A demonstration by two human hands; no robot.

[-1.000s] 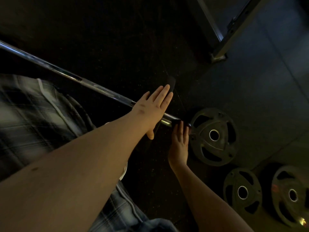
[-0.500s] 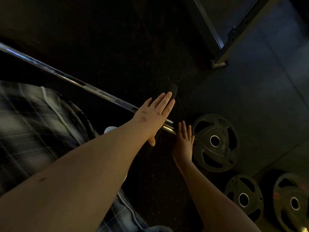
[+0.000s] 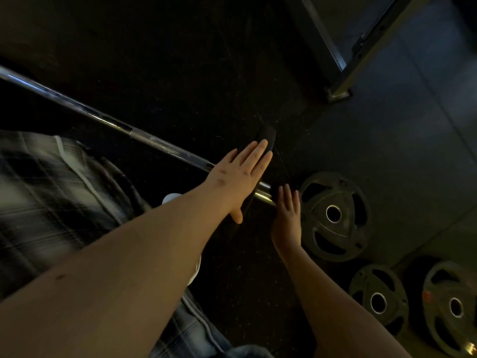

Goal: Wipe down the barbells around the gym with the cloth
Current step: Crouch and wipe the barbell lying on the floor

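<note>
We see barbell (image 3: 154, 144) slanting across dark floor. Left hand (image 3: 238, 177) flat, fingers spread, over its sleeve end, perhaps against black plate. Right hand (image 3: 287, 215) open beside bar tip.

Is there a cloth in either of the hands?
No, the left hand and right hand are both flat and open by the barbell, with no cloth showing.

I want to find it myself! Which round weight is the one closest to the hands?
Follow the shiny barbell down to its end by the right hand. The weight plate lies flat right beside that hand. The two other plates sit farther off, toward the corner.
</note>
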